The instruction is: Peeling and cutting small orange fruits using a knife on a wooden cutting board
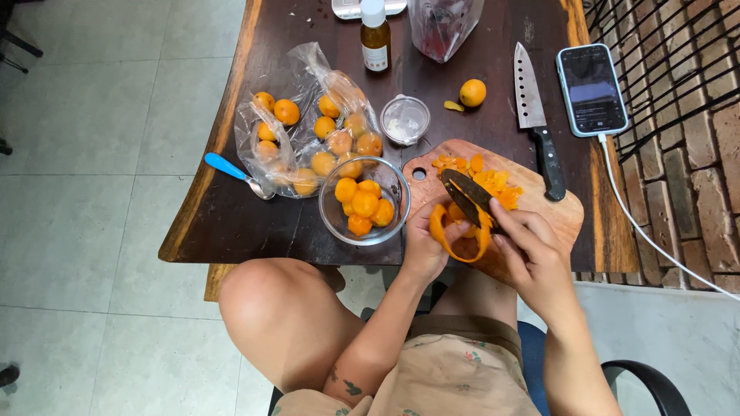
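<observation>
Head view, looking down on a dark wooden table (254, 223) whose near edge runs just above the seated person's knee. The left hand (422, 245) is closed around a small orange fruit (459, 231), its peel curling in a strip below the fingers. The right hand (532, 254) is clamped on the handle of a small dark-bladed knife (465, 194), the blade laid against the top of the fruit. Both hands work over the near edge of a round-cornered wooden cutting board (566, 214), which overhangs the table edge slightly; a heap of orange cut pieces (486, 176) lies on its far half.

Just left of the board, touching or nearly touching it, stands a glass bowl (331, 212) of peeled fruit, close to the table's near edge. Behind it an open clear plastic bag (301, 69) holds whole fruit, with a blue-handled spoon (231, 171) at its left near the table's left edge. A small clear lidded cup (405, 119), a brown bottle (375, 42) and a loose fruit (472, 92) occupy the middle. A large kitchen knife (536, 115) lies at the board's right, and a phone (591, 88) with its white cable (640, 227) sits at the right edge beside a brick wall (697, 154). Open dark tabletop remains in front of the bag, left of the bowl.
</observation>
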